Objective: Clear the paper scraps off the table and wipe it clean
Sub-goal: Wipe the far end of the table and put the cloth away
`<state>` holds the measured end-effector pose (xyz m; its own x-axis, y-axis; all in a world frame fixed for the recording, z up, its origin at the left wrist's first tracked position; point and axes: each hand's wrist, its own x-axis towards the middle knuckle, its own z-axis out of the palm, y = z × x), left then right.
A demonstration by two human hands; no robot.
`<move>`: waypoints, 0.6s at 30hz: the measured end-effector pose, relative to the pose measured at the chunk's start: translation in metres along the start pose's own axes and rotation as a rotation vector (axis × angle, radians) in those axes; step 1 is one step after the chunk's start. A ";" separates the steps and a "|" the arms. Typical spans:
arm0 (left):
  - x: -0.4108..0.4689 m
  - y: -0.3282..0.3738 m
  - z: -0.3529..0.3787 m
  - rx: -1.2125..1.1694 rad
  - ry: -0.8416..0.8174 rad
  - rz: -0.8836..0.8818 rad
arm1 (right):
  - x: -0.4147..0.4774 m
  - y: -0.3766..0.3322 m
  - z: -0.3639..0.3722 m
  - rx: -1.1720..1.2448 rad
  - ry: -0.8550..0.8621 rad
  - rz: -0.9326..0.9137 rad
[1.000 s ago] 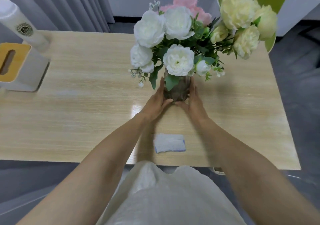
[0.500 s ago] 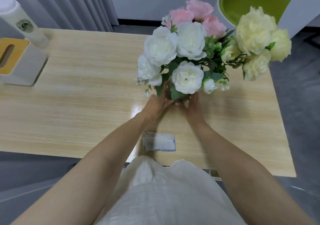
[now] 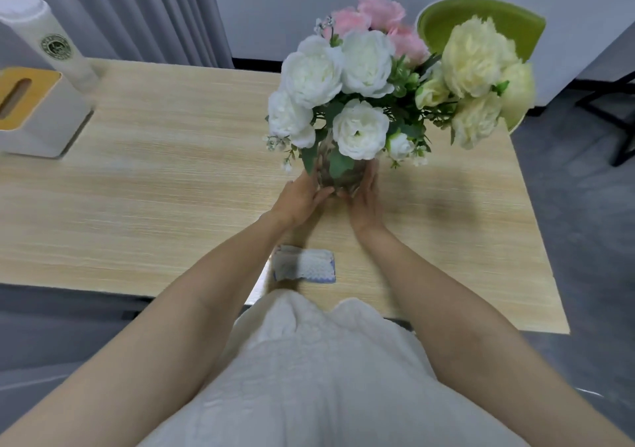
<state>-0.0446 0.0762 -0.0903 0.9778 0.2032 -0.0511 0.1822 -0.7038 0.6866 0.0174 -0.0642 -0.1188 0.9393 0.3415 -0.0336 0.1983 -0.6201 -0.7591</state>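
Drawn nearer the cloth (image 3: 304, 268) than a second ago: glass vase (image 3: 338, 176), gripped low between left hand (image 3: 300, 197) and right hand (image 3: 365, 199), mid table (image 3: 171, 188). Cloth just nearside of vase. Flowers (image 3: 360, 127) hiding vase's mouth. Far left of vase, tissue box (image 3: 37, 113) and white canister (image 3: 51, 41), round green logo unreadable.

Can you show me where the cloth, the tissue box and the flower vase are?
cloth (image 3: 304, 268), head view, middle of its white top.
tissue box (image 3: 51, 120), head view, its white side wall.
flower vase (image 3: 345, 180), head view, its lower glass body.
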 end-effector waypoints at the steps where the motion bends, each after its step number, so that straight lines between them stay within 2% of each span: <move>1: -0.006 0.005 -0.003 -0.036 -0.023 -0.033 | -0.005 -0.006 -0.001 -0.069 -0.011 0.014; 4: -0.026 0.010 -0.017 -0.132 -0.040 -0.138 | -0.022 -0.024 -0.009 -0.311 -0.086 0.048; 11: -0.071 -0.015 -0.047 -0.144 -0.069 -0.276 | -0.063 -0.068 0.010 -0.494 -0.254 0.178; 16: -0.099 -0.047 -0.082 -0.119 0.039 -0.340 | -0.080 -0.113 0.058 -0.527 -0.519 0.015; 18: -0.113 -0.065 -0.100 -0.103 0.090 -0.348 | -0.078 -0.132 0.078 -0.511 -0.576 -0.057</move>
<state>-0.1773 0.1674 -0.0569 0.8454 0.4803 -0.2337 0.4861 -0.5105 0.7092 -0.1043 0.0460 -0.0669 0.6574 0.6095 -0.4430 0.4781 -0.7919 -0.3800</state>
